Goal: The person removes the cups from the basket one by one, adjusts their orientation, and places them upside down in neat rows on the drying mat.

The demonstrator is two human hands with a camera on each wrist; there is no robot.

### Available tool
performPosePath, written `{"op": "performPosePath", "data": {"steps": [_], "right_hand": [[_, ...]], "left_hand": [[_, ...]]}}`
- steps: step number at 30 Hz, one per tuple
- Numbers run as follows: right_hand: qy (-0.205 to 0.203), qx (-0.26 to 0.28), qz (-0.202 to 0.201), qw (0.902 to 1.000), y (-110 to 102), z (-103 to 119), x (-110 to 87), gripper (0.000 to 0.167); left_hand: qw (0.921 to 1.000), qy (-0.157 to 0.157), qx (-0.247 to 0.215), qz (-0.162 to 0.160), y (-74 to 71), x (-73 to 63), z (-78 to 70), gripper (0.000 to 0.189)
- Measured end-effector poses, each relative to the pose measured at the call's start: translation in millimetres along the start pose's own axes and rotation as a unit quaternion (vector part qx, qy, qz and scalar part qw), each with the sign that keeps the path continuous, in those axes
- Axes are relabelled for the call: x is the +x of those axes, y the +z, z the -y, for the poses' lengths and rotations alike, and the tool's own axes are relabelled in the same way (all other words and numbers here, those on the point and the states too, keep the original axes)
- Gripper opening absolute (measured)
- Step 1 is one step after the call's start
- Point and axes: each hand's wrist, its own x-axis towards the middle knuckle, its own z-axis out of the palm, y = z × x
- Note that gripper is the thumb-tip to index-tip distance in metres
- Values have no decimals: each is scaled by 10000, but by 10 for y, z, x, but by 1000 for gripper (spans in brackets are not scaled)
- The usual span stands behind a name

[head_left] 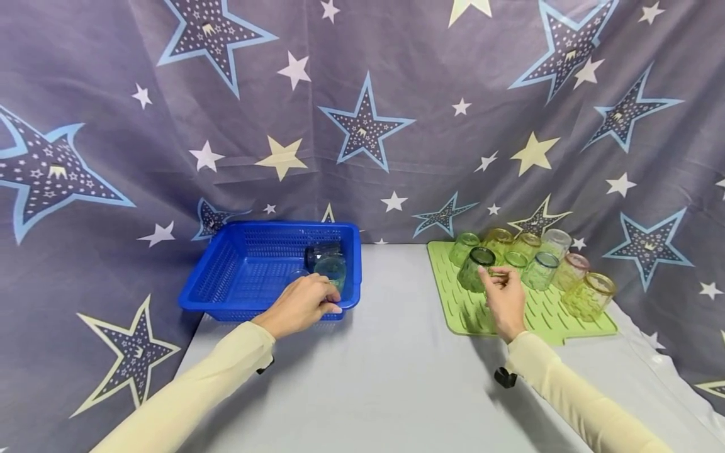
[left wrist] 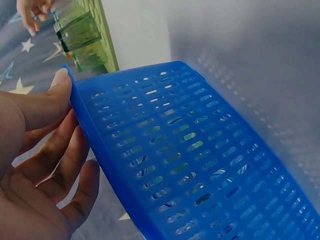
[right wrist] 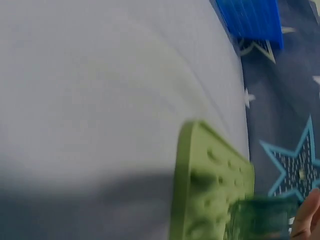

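My left hand (head_left: 303,302) lies over the front rim of the blue basket (head_left: 189,296), near its right corner. In the left wrist view its thumb is at the rim (left wrist: 92,140) and the fingers bend loosely beside it; no glass shows between them. Inside the basket are a dark glass (head_left: 323,251) and a greenish glass (head_left: 331,267), partly hidden by that hand. My right hand (head_left: 504,299) is at the upper end of a dark green glass (head_left: 471,275) on the green mat (head_left: 453,314). Its thumb and fingers are not wrapped around the glass, which the right wrist view shows only partly.
Several coloured glasses stand close together on the mat, among them a yellow glass (head_left: 586,299), a blue-topped glass (head_left: 540,272) and a pinkish glass (head_left: 571,272). A star-patterned curtain (head_left: 396,189) hangs behind the white table (head_left: 391,358), which lies between basket and mat.
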Motion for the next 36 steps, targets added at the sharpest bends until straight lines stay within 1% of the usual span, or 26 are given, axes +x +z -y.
{"op": "performPosePath", "data": {"steps": [3, 6, 9, 11, 13, 15, 20, 23, 27, 29, 31, 36], "right_hand": [[3, 234, 351, 9991, 141, 26, -68, 53], [72, 547, 953, 9939, 270, 59, -129, 45], [207, 828, 1731, 9812, 407, 98, -204, 40], [286, 859, 2227, 9707, 500, 130, -264, 40], [343, 845, 2608, 9611, 606, 162, -332, 41], [358, 754, 2886, 9538, 717, 191, -402, 42], [424, 610, 3393, 9377, 1026, 261, -600, 37], [474, 705, 3746, 9233, 1213, 290, -709, 38], [559, 993, 4131, 9035, 1426, 315, -807, 48], [703, 1201, 4244, 8947, 1494, 320, -837, 51], [890, 1434, 4299, 8870, 1532, 327, -857, 50], [1235, 1945, 4371, 8694, 1569, 362, -870, 34]], "left_hand": [[10000, -50, -24, 10, 5, -7, -5, 12], [10000, -75, -20, -12, 8, -15, -3, 13], [10000, -85, -8, -28, 4, -20, 5, 12], [10000, -87, 3, -35, 0, -23, 10, 11], [10000, -84, 18, -40, -3, -24, 12, 11], [9999, -95, 23, -38, -5, -23, 11, 11], [9999, -143, 21, -21, -2, -13, -1, 13], [9999, -161, 40, -26, 1, -10, -8, 13], [9999, -155, 59, -13, -9, -1, -5, 13], [9999, -155, 45, 34, -24, 4, 4, 11], [9998, -187, 8, 78, -46, 8, 22, 9], [9991, -401, 105, 99, -138, 25, 109, 6]]}}
